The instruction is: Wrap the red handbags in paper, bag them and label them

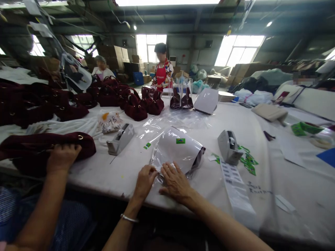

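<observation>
A white paper-wrapped bundle (178, 150) in clear plastic lies at the table's near edge, a green label (180, 141) on its top and dark material showing at its right end. My left hand (147, 177), a bracelet on its wrist, has its fingers pinched together at the bundle's near left corner; what lies between them is too small to make out. Beside it, my right hand (175, 181) lies flat on the plastic with its fingers spread. The plastic extends to the left, near a second green label (147, 145).
Tape dispensers (121, 139) (229, 146) flank the bundle. Green labels (248, 160) and a barcode sticker strip (235, 184) lie right. A co-worker's hand (64, 157) holds a maroon bag (83, 143) at left. More maroon bags (136, 106) and a person in a red apron (161, 74) are beyond.
</observation>
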`<state>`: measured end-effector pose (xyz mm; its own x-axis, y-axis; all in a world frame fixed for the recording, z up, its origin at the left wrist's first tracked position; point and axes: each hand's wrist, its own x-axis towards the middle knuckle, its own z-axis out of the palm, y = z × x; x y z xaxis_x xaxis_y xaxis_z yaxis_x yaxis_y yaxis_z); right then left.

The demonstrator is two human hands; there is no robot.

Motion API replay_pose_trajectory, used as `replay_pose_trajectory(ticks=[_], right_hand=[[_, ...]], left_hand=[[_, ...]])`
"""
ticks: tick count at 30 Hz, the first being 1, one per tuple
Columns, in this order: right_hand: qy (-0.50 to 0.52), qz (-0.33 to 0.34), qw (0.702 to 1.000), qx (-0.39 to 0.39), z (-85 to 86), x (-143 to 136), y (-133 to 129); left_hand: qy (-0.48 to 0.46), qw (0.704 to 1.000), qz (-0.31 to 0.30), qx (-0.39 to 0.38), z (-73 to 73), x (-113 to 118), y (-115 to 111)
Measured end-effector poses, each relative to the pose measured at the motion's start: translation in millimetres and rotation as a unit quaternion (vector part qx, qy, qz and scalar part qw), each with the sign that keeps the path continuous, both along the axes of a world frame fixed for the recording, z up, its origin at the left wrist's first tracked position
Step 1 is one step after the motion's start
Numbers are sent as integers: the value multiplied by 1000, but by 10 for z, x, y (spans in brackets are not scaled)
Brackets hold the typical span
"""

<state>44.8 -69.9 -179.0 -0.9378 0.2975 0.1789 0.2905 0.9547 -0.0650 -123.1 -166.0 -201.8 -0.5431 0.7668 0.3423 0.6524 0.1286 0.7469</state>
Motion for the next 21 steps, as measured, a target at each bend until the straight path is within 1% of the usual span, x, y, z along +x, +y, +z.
replay_pose_trajectory(ticks=[2, 3, 4, 6, 8, 10, 11, 13, 15, 16, 17, 20, 21], right_hand=[[-10, -4, 1000, -15, 19, 10, 10], [-13, -4, 1000, -21, 20, 15, 16], [-15, -4, 1000, -26, 15, 21, 21], [-16, -3, 999, -30, -2, 32, 21], [-16, 0, 999, -30, -8, 43, 10], [-18, 2, 999, -31, 15, 50, -3], [-20, 2, 999, -33, 39, 49, -8], [-26, -8, 999, -45, 101, 36, -11], [-31, -23, 997, -59, 161, 6, -7], [-33, -28, 997, -64, 182, -14, -3], [-35, -29, 997, -65, 195, -35, 0], [-35, -21, 997, -64, 223, -82, -5], [-27, -18, 997, -68, 249, -81, -11]], left_hand=[[-42, 999, -25, 21, 45, -149, -124], [-42, 998, -33, 21, 66, -200, -203], [-22, 999, -46, 13, 79, -228, -287], [64, 992, -107, -18, 70, -215, -458], [177, 966, -178, -66, 23, -152, -609], [259, 937, -211, -106, -30, -105, -713], [280, 929, -213, -113, -45, -100, -742], [292, 932, -193, -98, -48, -120, -746], [297, 939, -159, -68, -36, -143, -690], [307, 937, -154, -61, -38, -145, -650], [322, 931, -161, -62, -52, -138, -610], [363, 898, -227, -102, -155, -104, -531], [363, 893, -242, -115, -190, -103, -521]])
